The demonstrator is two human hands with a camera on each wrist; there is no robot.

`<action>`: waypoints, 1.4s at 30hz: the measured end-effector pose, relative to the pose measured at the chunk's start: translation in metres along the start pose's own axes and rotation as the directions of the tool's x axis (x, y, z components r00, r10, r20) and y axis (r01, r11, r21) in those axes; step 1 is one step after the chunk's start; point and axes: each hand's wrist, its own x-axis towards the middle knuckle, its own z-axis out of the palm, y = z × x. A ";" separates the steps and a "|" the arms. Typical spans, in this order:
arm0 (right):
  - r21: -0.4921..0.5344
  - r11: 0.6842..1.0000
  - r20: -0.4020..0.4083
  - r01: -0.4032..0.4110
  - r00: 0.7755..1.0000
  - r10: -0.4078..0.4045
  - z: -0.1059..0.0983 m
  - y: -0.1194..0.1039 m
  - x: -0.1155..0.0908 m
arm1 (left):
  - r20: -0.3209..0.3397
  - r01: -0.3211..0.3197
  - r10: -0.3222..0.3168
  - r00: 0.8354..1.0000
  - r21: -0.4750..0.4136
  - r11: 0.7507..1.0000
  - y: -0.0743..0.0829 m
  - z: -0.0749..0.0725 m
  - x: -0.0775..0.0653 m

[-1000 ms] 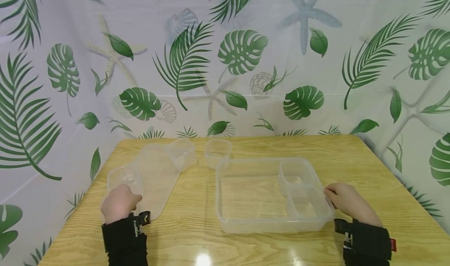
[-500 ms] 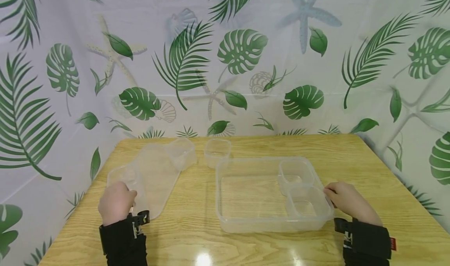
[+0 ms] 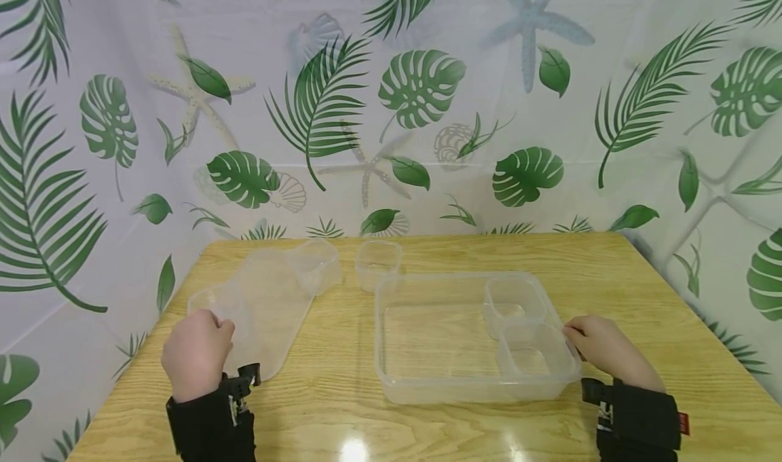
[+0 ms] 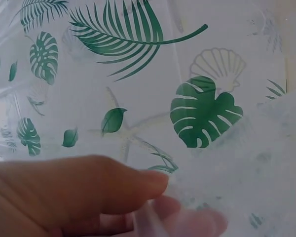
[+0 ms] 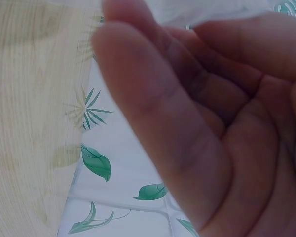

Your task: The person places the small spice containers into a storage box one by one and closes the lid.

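Note:
In the head view my left hand [image 3: 197,353] pinches the near edge of a small clear plastic container [image 3: 210,299] at the table's left. Between the thumb [image 4: 148,182] and fingers in the left wrist view a translucent edge shows; most of the container is hidden by the hand. Beside it lies a large frosted plastic lid [image 3: 275,313]. My right hand [image 3: 601,350] grips the right rim of a big clear food storage box [image 3: 440,384], its curled fingers [image 5: 138,89] filling the right wrist view. Two small square containers [image 3: 516,299] sit inside the box's right side.
Two more small clear containers stand near the back: one [image 3: 318,272] overlaps the lid's far end and another [image 3: 377,265] is behind the box. The wooden table [image 3: 324,408] meets a leaf-patterned cloth [image 3: 452,211] at its back and sides.
My left hand has shifted a little left and away from me, and the small container's outline beside it has changed. The right hand and the box have stayed in place.

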 end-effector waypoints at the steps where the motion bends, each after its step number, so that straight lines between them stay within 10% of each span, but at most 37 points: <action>1: 0.000 1.000 -0.001 0.000 1.000 0.000 0.000 0.000 0.000 | -0.023 -0.009 0.009 1.000 0.003 1.000 0.002 0.000 -0.001; 9: -0.001 1.000 -0.003 0.004 1.000 -0.004 -0.003 -0.001 0.002 | -0.194 -0.101 0.105 0.975 0.033 0.994 0.025 0.003 -0.007; 17: 0.001 1.000 0.001 -0.008 1.000 0.008 -0.004 -0.003 0.003 | -0.327 -0.298 0.314 0.891 0.099 0.949 0.055 0.019 -0.012; 26: 0.001 1.000 0.020 -0.023 1.000 0.023 0.000 0.000 0.003 | -0.417 -0.543 0.575 0.704 0.205 0.814 0.094 0.053 -0.026; 33: 0.021 0.999 0.030 -0.048 0.998 0.048 -0.001 0.002 0.004 | -0.402 -0.729 0.749 0.526 0.241 0.641 0.122 0.080 -0.041; 42: 0.003 0.999 0.032 -0.042 0.999 0.042 -0.002 0.001 0.002 | -0.226 -0.814 0.872 0.435 0.316 0.488 0.148 0.096 -0.057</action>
